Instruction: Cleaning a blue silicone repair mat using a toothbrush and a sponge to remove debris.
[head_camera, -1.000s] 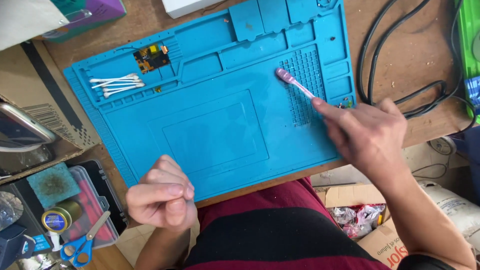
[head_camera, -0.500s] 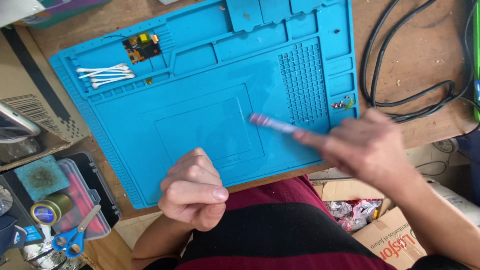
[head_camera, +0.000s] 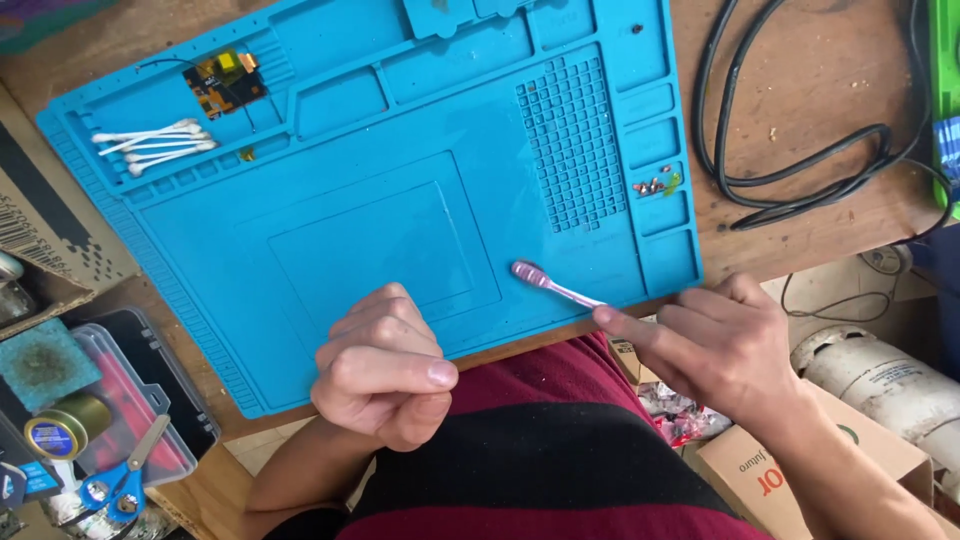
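A big blue silicone work mat covers the wooden table. My right hand holds a pink toothbrush by its handle, with the brush head resting on the mat's near right part. My left hand is curled into a fist over the mat's near edge; whether anything is inside it is hidden. A small yellow and black circuit board lies at the mat's far left, with several cotton swabs beside it. Tiny parts sit in a right-hand compartment.
Black cables loop on the table to the right. At the left are a cardboard box, a clear plastic case, blue scissors, a solder tin and a green sponge. A white cylinder and boxes lie below right.
My right hand has drawn the toothbrush from the mat's gridded area toward the near edge. My left fist has shifted right and up over the mat's edge.
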